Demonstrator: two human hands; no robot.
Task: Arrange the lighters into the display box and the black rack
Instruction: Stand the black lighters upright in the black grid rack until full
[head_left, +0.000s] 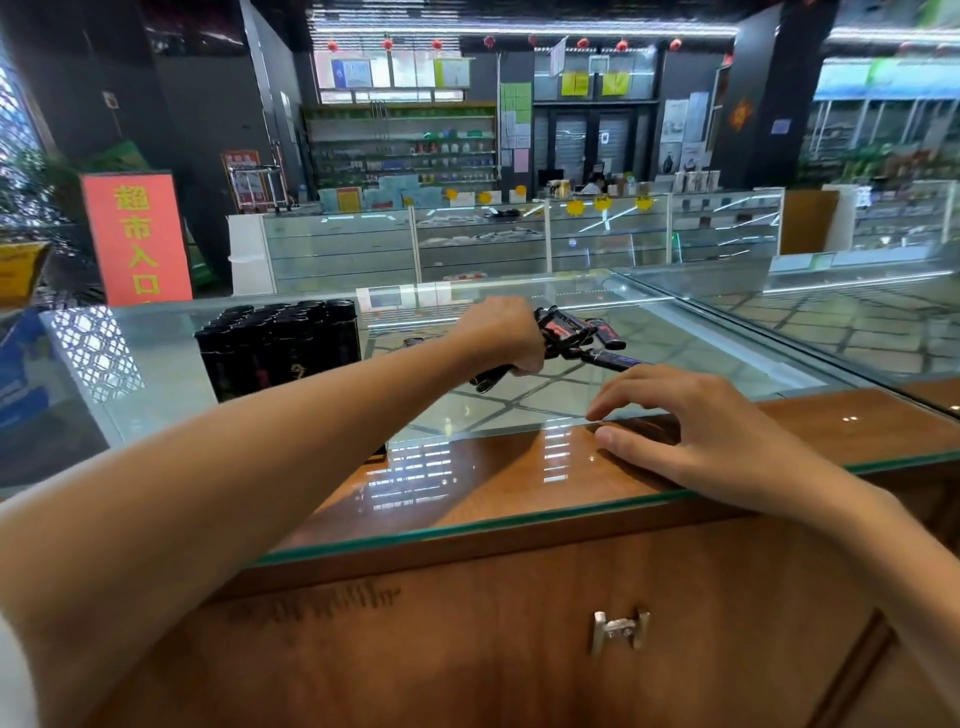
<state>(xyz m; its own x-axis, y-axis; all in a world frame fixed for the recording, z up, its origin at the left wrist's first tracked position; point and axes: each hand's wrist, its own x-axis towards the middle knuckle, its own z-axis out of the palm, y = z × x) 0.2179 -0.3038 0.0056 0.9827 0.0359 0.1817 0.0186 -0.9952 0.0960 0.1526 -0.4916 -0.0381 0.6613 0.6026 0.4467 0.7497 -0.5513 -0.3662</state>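
Just past the counter's wooden edge, my left hand is curled tight around a fanned bunch of slim black lighters with red markings, low over the clear glass counter top. One lighter juts out below the fist and several splay out to the right. I cannot tell whether the bunch is clear of the glass. My right hand rests wide open near it, fingertips spread on the glass, holding nothing that I can see.

The black display box stands off to the left, already crowded with upright black lighters. I cannot find the black rack from here.

The risk, as I judge it, lies in the grip: too many smooth sticks at crossed angles in one fist. A loose one could slip during the carry, strike the glass and skid off the counter. Pushing a handful into so full a box could also topple the standing rows.
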